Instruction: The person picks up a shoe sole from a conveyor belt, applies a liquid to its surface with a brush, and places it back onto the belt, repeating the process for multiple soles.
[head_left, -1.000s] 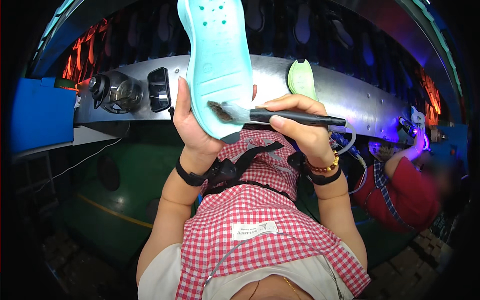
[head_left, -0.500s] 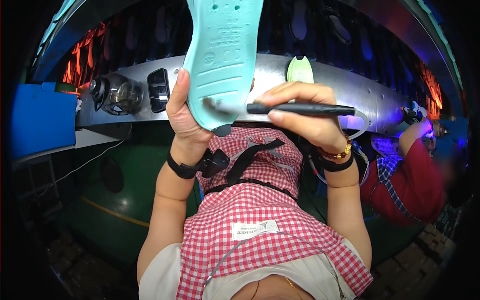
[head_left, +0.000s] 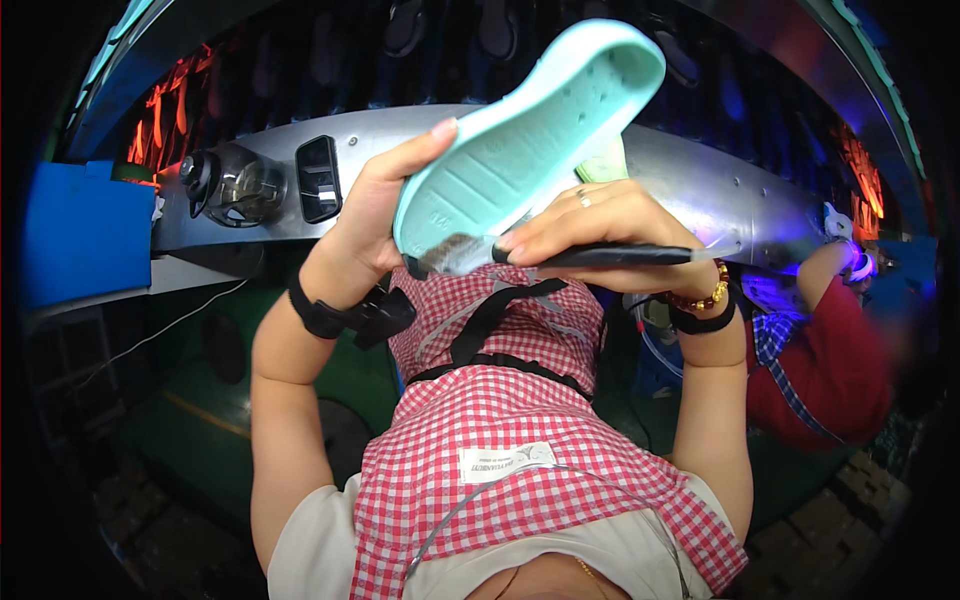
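Note:
My left hand [head_left: 378,215] grips the heel end of a mint-green shoe sole [head_left: 530,135], tilted with its toe pointing up and to the right. My right hand [head_left: 590,228] holds a black-handled brush [head_left: 570,257] level, its bristles against the lower edge of the sole near the heel. Both wrists wear black bands, and the right one also has a bead bracelet. A red-and-white checked apron [head_left: 500,400] covers my front below the hands.
A curved metal machine ledge [head_left: 720,190] runs across behind the hands, with a clear jar [head_left: 235,185] and a black switch [head_left: 320,178] at left. A blue box [head_left: 85,230] sits far left. Another person in a red sleeve [head_left: 830,350] works at right.
The sole has swung from nearly upright to leaning right, toe toward the upper right. My right hand and brush have moved down a little to the heel edge.

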